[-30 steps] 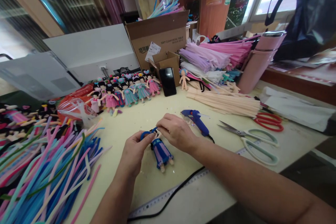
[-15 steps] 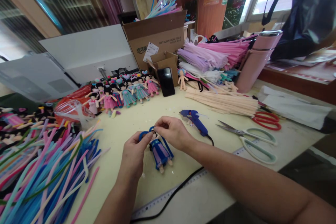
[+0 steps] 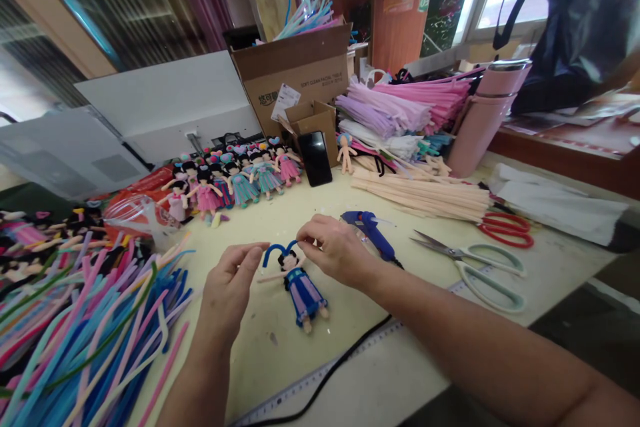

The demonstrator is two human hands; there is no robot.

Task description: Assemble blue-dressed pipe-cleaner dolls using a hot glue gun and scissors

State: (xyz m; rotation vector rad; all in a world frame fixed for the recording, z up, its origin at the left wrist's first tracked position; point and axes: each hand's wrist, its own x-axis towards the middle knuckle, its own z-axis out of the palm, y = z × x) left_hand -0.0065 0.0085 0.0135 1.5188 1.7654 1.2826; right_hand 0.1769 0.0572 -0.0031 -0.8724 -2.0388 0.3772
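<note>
With the right hand (image 3: 333,250) nearer and the left hand (image 3: 227,283) parted at the fingertips, the doll (image 3: 305,295) is laid between, head beside the right-hand grip, feet pointing lengthwise away, and the blue strip (image 3: 273,246) is pinched by that grip.

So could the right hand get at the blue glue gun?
Probably yes: the blue glue gun lies close beside the right hand with nothing visible between them, though that hand seems to pinch a blue pipe cleaner.
</note>
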